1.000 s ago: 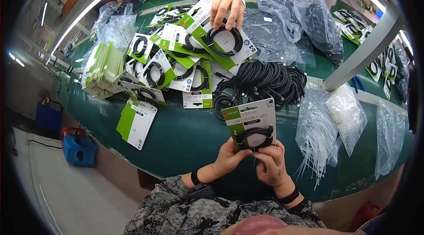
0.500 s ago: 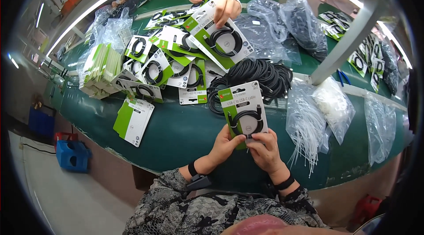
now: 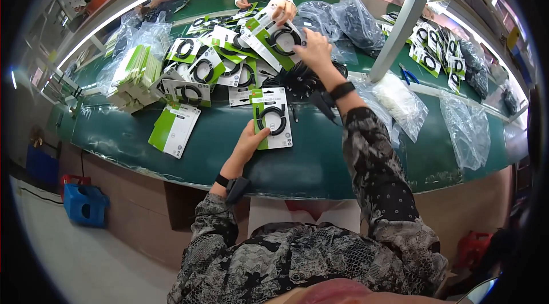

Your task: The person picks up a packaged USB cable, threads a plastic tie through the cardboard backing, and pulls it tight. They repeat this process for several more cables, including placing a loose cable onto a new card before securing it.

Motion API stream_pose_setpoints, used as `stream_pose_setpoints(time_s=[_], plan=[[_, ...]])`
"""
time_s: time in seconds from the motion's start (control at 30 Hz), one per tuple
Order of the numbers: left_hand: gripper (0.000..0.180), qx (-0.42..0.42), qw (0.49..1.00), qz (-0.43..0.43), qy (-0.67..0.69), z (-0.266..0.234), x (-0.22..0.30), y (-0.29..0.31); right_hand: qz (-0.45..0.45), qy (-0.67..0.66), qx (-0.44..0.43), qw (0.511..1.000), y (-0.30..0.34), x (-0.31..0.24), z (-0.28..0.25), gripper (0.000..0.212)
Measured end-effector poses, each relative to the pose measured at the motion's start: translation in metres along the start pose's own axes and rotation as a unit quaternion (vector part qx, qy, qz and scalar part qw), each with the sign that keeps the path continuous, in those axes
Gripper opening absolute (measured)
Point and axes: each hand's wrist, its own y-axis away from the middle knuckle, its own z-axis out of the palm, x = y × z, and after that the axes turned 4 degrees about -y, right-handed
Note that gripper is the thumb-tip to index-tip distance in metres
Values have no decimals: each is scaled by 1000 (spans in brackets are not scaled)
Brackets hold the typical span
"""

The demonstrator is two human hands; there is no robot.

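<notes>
My left hand [image 3: 250, 141] grips the lower left edge of a carded cable [image 3: 278, 142], a white and green card with a black coiled cable on it, held above the green table. My right hand [image 3: 316, 51] is stretched far out over the table, thumb and fingers apart. Its fingertips are beside the right edge of another carded cable [image 3: 262, 48], and whether they touch it I cannot tell. A co-worker's hand [image 3: 282, 11] holds that card from the far side. Under my right hand lies a bundle of loose black cables [image 3: 300, 80], partly hidden by my arm.
More carded cables [image 3: 204, 69] are heaped left of centre, beside a stack of cards [image 3: 132, 78]. Several cards [image 3: 173, 130] lie near the front edge. To the right are a bag of white ties [image 3: 400, 104], a clear bag [image 3: 466, 132], blue-handled pliers [image 3: 408, 75] and a metal post [image 3: 403, 24].
My right hand has let go of the near card and reached forward to the co-worker's card. My left hand has moved left and forward with its card. The view has shifted.
</notes>
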Motion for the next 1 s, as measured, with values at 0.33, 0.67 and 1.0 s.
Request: stream_pose_setpoints(time_s=[0.33,0.67,1.0], plan=[[50,244,928,92,-265,8,87,-24,214,-245,-228,918,45,-41,-24,34],[41,168,945,88,-268,66,49,-35,109,-188,-142,966,111,-58,-60,29],[37,-73,991,68,-88,53,54,-1,78,-288,-313,902,122,-29,-106,41]])
